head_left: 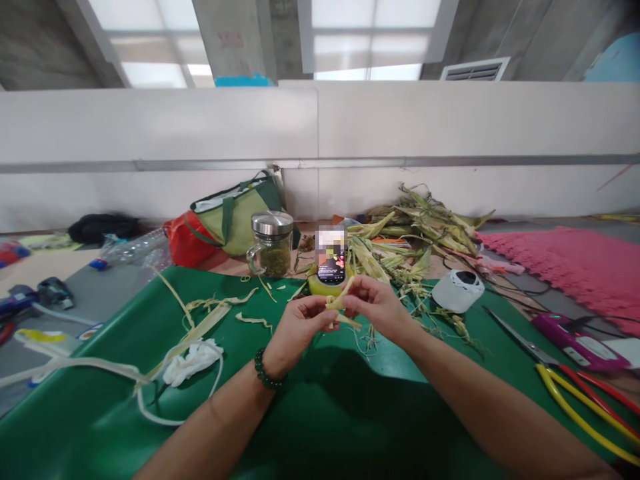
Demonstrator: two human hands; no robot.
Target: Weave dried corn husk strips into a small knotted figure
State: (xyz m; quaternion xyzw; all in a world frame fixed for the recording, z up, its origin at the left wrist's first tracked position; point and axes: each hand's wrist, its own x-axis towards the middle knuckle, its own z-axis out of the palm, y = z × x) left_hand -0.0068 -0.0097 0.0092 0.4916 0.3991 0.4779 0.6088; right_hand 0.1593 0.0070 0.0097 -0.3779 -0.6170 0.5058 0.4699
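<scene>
Pale yellow-green, the husk strip (341,303) sits pinched between both hands, held up just above a green mat (320,427) and in front of a propped phone (331,265). The left hand (300,327), a dark bead bracelet (267,377) at its wrist, closes thumb and fingertips on the strip's near end; the right hand (377,307) grips the other end the same way, fingers curled tight, nothing else in either hand. The strip shows a fold or two and no finished shape, so the work looks to be at an early stage, with most of it left. Loose strips (200,327) lie to the left on the mat, and a large pile of husks (420,227) waits behind, against the wall. A lidded glass jar (273,245), a white roll (457,290), scissors (575,383) and a pink mat (565,260) ring the work area. Behind rises a white partition (320,127) under bright windows.
</scene>
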